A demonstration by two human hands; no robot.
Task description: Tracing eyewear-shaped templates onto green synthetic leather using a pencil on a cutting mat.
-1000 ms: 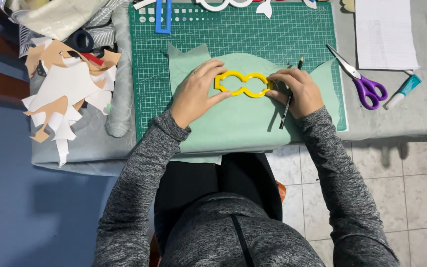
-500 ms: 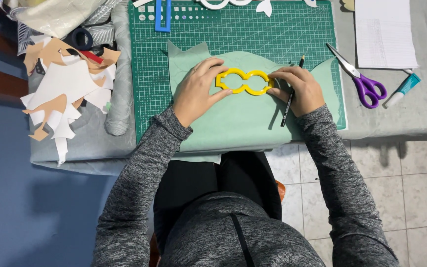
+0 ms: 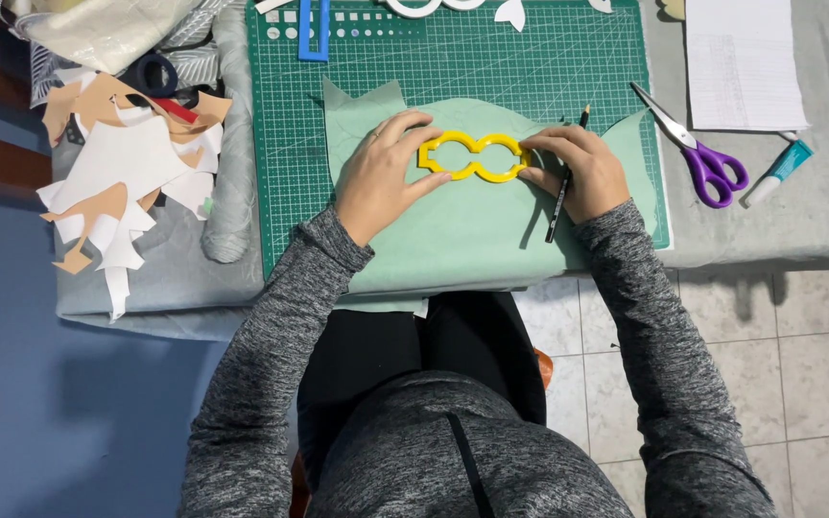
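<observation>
Left hand [image 3: 376,182] fingers spread, pressing the yellow template [image 3: 474,157] onto green paper [image 3: 453,230]; right hand [image 3: 578,173] fingers pinch its other end, a pencil [image 3: 562,187] tucked among them.

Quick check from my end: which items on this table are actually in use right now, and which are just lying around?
In use:
- left hand pressing on the yellow template
- right hand on the template's other end, holding a pencil
- pale green sheet beneath the template
- green cutting mat underneath

Lying about:
- purple-handled scissors
- glue pen
- lined paper
- blue ruler
- paper scraps pile
</observation>
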